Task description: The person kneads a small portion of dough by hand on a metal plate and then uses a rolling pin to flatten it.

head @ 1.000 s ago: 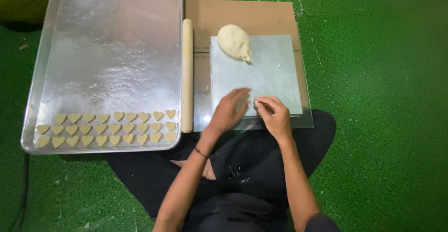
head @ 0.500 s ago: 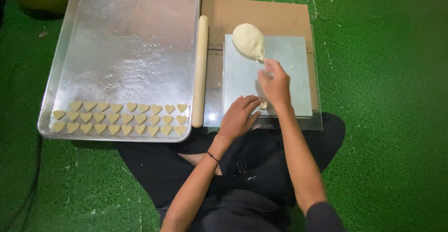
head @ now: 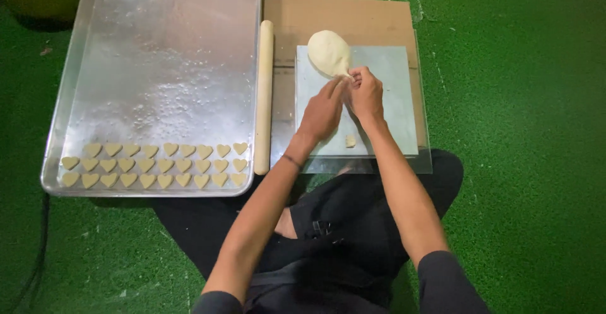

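A pale lump of dough [head: 327, 52] lies at the far left corner of a grey-blue work board [head: 398, 99]. Both hands meet at its near edge. My left hand [head: 322, 109] and my right hand [head: 364, 92] pinch the dough's edge with their fingertips, pulling a bit off it. One small piece of dough [head: 350, 141] lies on the board below my hands.
A wooden rolling pin [head: 263, 96] lies along the board's left side. A large metal tray [head: 158, 68] at the left holds two rows of heart-shaped dough pieces [head: 154, 164] at its near edge. Brown cardboard [head: 341, 14] underlies the board on green turf.
Both hands moved from the board's near edge up to the dough lump. A small dough piece now lies on the board where they were.
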